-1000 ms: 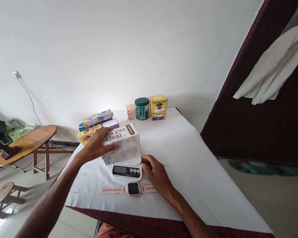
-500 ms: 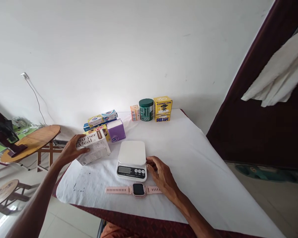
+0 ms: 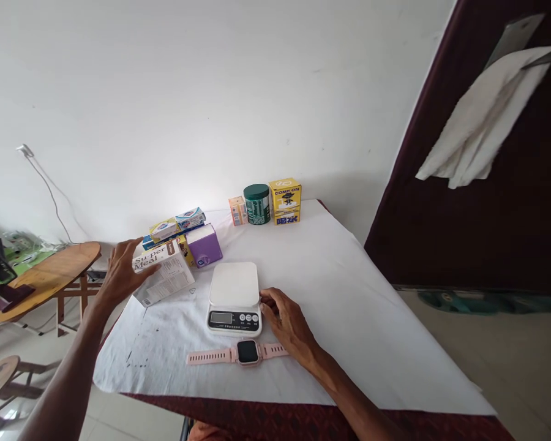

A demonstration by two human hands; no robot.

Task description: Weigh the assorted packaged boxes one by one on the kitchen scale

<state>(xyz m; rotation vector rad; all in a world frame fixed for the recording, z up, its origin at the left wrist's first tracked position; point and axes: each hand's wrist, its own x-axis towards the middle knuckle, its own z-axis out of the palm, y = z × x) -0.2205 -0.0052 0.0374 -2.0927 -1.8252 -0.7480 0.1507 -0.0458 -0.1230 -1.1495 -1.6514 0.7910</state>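
My left hand point(image 3: 119, 269) grips the left end of a white "Super Meal" box point(image 3: 163, 274), which lies on the white tablecloth point(image 3: 349, 318) at the left side. A white kitchen scale point(image 3: 234, 297) stands in the middle with its platform bare. My right hand point(image 3: 287, 318) rests beside the scale's right front corner, fingers curled and touching its edge. A pink smartwatch point(image 3: 247, 353) lies flat in front of the scale.
Behind the box sit a purple box point(image 3: 204, 244) and several small cartons point(image 3: 177, 223). At the table's far edge stand an orange carton point(image 3: 237, 210), a green jar point(image 3: 256, 204) and a yellow box point(image 3: 285, 200). Wooden round tables point(image 3: 41, 278) stand at the left; a dark door point(image 3: 487, 202) at the right.
My left hand has carried the Super Meal box off the scale and down onto the cloth at the left. The right hand has stayed by the scale.
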